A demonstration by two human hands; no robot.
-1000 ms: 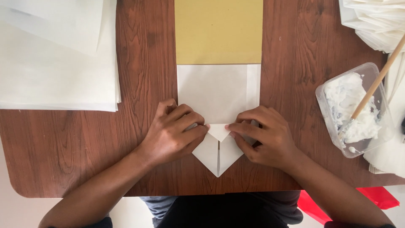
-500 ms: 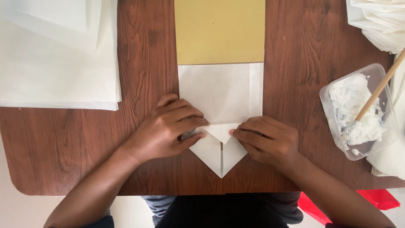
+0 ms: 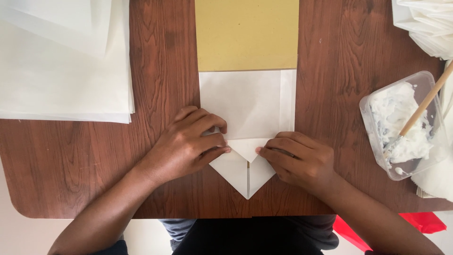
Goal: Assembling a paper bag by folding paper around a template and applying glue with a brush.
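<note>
White folded paper (image 3: 247,118) pinned under both flat hands

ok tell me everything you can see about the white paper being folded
The white folded paper lies flat on the brown wooden table, its top edge over a mustard-yellow sheet. Its bottom comes to a point with a centre seam, a small triangular flap turned down above. The left hand and right hand press it there.

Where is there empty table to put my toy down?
Bare wood lies between the paper stack and the folded paper, and between that paper and the paste tub. It is crowded where both hands press.
</note>
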